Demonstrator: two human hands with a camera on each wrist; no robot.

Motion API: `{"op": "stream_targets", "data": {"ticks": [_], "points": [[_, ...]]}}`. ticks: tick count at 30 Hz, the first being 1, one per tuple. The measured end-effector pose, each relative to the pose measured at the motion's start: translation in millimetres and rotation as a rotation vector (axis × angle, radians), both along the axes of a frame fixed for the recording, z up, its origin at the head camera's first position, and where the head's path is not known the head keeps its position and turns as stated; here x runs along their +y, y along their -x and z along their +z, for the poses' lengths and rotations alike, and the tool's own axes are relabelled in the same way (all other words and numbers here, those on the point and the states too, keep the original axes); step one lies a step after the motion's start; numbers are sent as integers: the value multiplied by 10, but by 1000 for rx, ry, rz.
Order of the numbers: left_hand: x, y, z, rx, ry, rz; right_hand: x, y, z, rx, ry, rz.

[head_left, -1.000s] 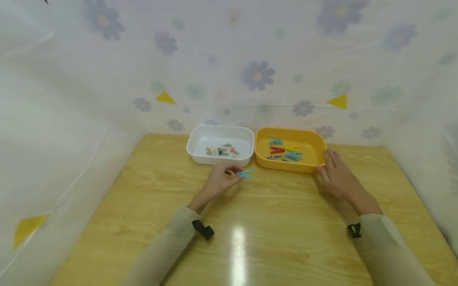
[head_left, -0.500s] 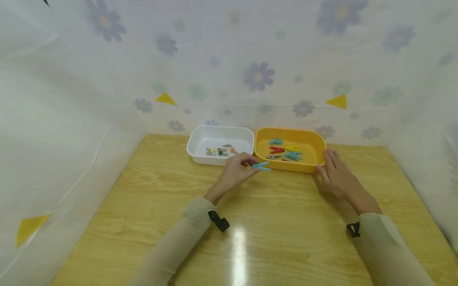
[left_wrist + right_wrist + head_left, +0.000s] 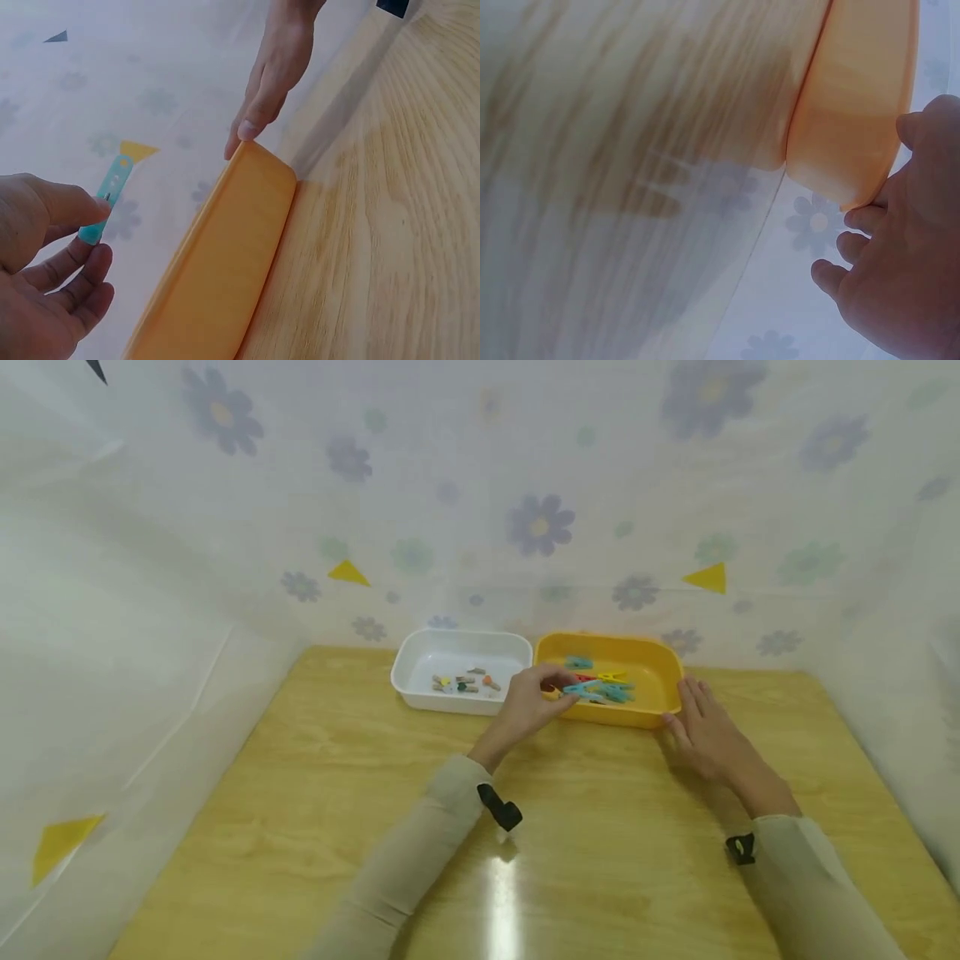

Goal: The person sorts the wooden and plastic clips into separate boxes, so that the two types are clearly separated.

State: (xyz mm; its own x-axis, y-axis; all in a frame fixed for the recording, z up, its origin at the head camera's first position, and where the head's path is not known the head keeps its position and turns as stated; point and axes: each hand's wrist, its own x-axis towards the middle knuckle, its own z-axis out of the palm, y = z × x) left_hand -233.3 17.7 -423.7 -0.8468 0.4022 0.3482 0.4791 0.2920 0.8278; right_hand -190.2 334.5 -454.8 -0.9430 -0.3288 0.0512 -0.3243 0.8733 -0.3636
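Two hands work at the yellow tray (image 3: 658, 653): the left hand (image 3: 528, 703) pinches a blue clothespin (image 3: 582, 688) over it, the right hand (image 3: 703, 731) rests flat, fingers straight, against its corner.

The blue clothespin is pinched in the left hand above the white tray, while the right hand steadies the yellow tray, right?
Not quite: the left hand pinches the blue clothespin above the yellow tray, not the white tray, as the head view shows. The right hand does rest against the yellow tray.
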Motion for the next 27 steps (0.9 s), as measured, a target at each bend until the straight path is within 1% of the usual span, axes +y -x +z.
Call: {"op": "stream_targets", "data": {"ticks": [4, 8, 10, 15, 19, 21, 25, 27], "points": [[142, 38, -8, -28, -25, 8, -12, -8, -10, -6, -6, -3], [282, 82, 26, -54, -52, 17, -14, -8, 4, -1, -14, -8], [341, 106, 46, -68, -50, 29, -13, -10, 10, 4, -15, -10], [436, 193, 67, -67, 9, 70, -40, 6, 20, 2, -13, -3], [499, 279, 57, -81, 15, 95, -66, 27, 23, 6, -12, 4], [548, 323, 35, -81, 26, 92, -67, 26, 22, 5, -17, 5], [660, 394, -11, -73, 65, 59, -46, -4, 21, 1, -22, -6], [704, 428, -26, -62, 86, 57, -41, -9, 23, 7, -20, -10]]}}
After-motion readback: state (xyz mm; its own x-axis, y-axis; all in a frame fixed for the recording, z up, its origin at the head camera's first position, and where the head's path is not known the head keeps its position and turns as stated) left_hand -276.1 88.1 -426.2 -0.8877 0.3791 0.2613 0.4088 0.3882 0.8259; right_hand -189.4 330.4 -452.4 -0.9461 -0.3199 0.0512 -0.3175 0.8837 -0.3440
